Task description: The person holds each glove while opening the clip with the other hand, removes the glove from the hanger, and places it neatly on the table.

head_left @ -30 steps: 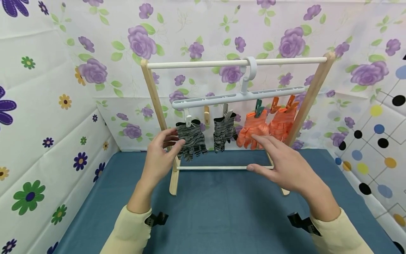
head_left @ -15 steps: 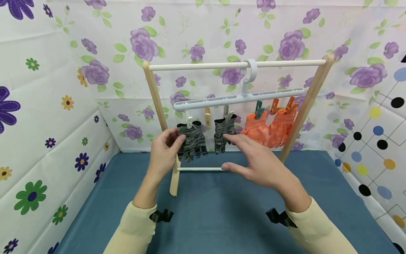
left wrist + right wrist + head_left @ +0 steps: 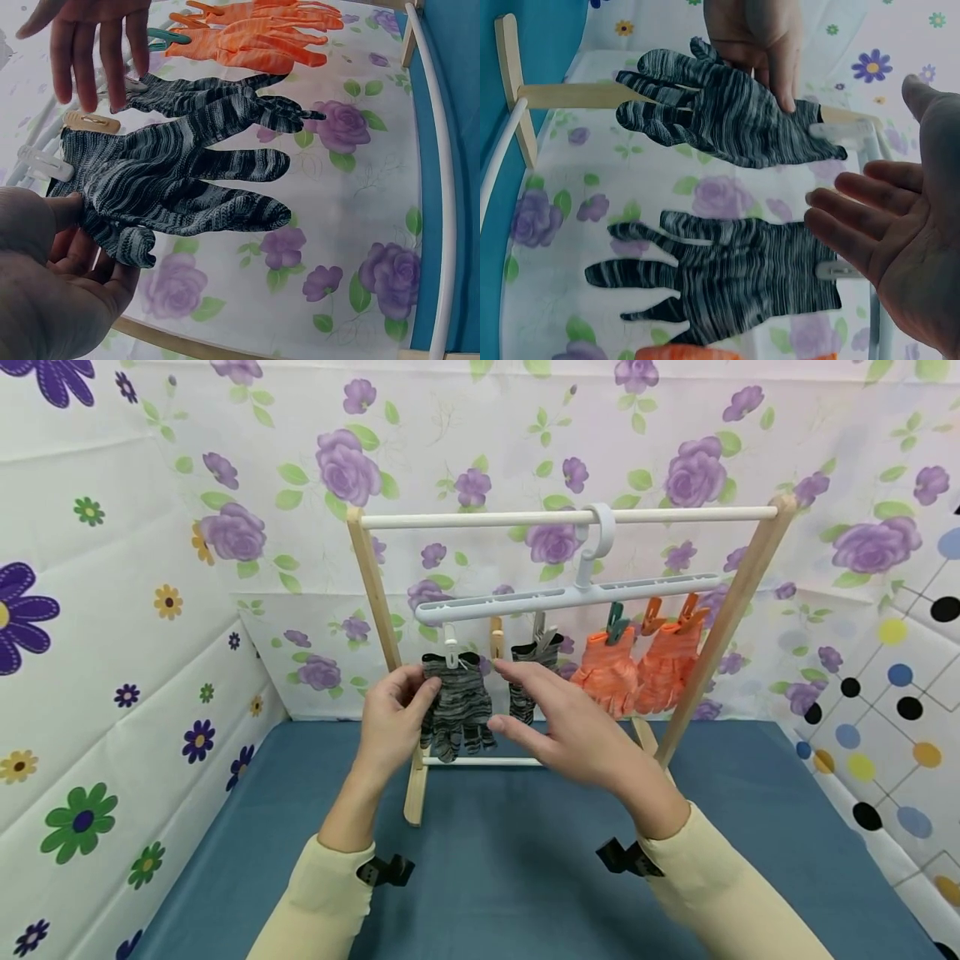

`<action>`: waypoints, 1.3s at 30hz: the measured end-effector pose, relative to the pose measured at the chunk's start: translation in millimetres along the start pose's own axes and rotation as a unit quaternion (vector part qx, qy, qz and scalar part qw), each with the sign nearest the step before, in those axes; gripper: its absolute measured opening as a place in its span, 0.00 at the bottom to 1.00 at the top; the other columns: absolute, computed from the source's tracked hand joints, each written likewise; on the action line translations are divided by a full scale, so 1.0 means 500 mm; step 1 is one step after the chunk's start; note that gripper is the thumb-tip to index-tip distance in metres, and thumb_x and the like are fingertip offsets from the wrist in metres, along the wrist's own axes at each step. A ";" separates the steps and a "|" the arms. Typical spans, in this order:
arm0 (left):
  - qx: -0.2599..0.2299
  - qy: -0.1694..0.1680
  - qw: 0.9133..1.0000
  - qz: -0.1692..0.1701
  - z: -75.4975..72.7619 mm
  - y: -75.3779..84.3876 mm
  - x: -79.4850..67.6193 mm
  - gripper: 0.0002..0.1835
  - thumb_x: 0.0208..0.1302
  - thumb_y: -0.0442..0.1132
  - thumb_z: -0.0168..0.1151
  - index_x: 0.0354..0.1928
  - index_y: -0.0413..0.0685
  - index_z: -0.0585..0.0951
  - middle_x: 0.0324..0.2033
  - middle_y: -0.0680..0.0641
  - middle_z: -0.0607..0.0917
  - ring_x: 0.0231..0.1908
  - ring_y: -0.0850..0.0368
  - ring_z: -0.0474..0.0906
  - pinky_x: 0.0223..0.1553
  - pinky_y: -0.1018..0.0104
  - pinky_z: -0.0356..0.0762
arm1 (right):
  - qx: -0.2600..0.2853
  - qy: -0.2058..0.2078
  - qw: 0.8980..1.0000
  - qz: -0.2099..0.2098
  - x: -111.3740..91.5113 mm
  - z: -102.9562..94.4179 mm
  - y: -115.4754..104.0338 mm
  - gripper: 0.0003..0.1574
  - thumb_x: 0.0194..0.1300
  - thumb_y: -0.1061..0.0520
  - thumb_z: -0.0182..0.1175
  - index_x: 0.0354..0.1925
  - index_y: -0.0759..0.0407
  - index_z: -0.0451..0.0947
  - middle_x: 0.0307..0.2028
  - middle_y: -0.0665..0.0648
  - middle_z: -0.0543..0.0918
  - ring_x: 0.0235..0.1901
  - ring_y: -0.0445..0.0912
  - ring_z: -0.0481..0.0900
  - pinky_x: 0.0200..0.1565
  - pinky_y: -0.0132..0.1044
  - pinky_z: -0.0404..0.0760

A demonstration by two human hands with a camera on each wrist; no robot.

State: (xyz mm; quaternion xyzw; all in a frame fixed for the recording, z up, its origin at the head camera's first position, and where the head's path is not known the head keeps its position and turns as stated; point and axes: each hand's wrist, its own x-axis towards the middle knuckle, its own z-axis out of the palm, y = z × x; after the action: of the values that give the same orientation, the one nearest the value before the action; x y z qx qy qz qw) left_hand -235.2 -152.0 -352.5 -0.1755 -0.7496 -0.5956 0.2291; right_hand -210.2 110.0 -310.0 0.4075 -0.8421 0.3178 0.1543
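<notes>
A black-and-grey striped knit glove (image 3: pixel 459 703) hangs by its cuff from a white clothespin (image 3: pixel 451 653) at the hanger's left end. My left hand (image 3: pixel 388 720) pinches its left side below the cuff, thumb in front and fingers behind. My right hand (image 3: pixel 577 727) hovers just right of this glove, fingers extended and holding nothing. Behind it hangs a second striped glove (image 3: pixel 735 277), partly hidden in the head view, clipped by a grey clothespin (image 3: pixel 838 270). An empty tan clothespin (image 3: pixel 91 122) sits between the two.
The grey-white hanger (image 3: pixel 517 604) hooks over the white top bar (image 3: pixel 480 518) of a wooden rack (image 3: pixel 753 560). To the right, two orange gloves (image 3: pixel 606 677) hang from green and orange clothespins. A blue cloth (image 3: pixel 517 860) lies below; flowered sheets (image 3: pixel 285 435) surround the rack.
My right hand has moved left, from in front of the orange gloves to beside the left striped glove. My left hand has closed its thumb and fingers on that glove's edge.
</notes>
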 end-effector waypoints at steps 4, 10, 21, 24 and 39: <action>-0.006 -0.004 1.000 -0.006 -0.002 0.000 -0.001 0.08 0.79 0.35 0.63 0.43 0.35 0.83 0.28 0.39 0.78 0.26 0.55 0.68 0.29 0.67 0.66 | 0.017 0.018 1.000 -0.012 0.023 0.013 -0.008 0.41 0.82 0.45 0.60 0.82 0.55 0.61 0.77 0.56 0.69 0.72 0.51 0.73 0.67 0.53 0.76; -0.010 -0.007 1.000 -0.003 -0.002 0.001 -0.001 0.08 0.78 0.35 0.64 0.43 0.36 0.83 0.28 0.40 0.77 0.26 0.55 0.68 0.29 0.67 0.66 | 0.031 0.032 0.999 -0.001 0.050 0.032 -0.017 0.40 0.84 0.45 0.55 0.83 0.60 0.58 0.78 0.60 0.67 0.74 0.52 0.69 0.68 0.54 0.74; -0.010 -0.013 1.000 -0.005 -0.001 0.001 -0.002 0.09 0.79 0.36 0.64 0.41 0.36 0.83 0.27 0.42 0.76 0.26 0.55 0.67 0.29 0.66 0.65 | 0.087 0.053 0.995 0.018 0.100 0.066 -0.026 0.39 0.87 0.47 0.50 0.83 0.63 0.54 0.79 0.63 0.64 0.76 0.52 0.65 0.71 0.50 0.70; -0.007 -0.013 1.000 -0.007 0.000 0.001 -0.003 0.08 0.79 0.36 0.64 0.43 0.36 0.84 0.28 0.41 0.77 0.26 0.54 0.68 0.29 0.66 0.66 | 0.107 0.065 0.992 0.021 0.110 0.074 -0.028 0.37 0.87 0.48 0.50 0.82 0.64 0.57 0.75 0.63 0.69 0.73 0.51 0.70 0.69 0.50 0.74; -0.016 -0.005 1.000 -0.013 -0.001 0.003 -0.005 0.07 0.78 0.34 0.64 0.44 0.35 0.84 0.31 0.40 0.81 0.28 0.56 0.70 0.31 0.68 0.69 | 0.285 0.131 0.948 0.054 0.145 0.096 -0.029 0.24 0.86 0.54 0.53 0.71 0.66 0.72 0.58 0.66 0.84 0.61 0.54 0.82 0.59 0.47 0.81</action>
State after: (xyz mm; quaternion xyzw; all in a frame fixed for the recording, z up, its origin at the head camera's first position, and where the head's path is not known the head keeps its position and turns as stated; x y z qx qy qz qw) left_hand -232.5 -152.0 -352.6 -0.1727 -0.7435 -0.6093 0.2148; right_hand -243.7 28.9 -302.5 0.3436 -0.7093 0.6030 0.1231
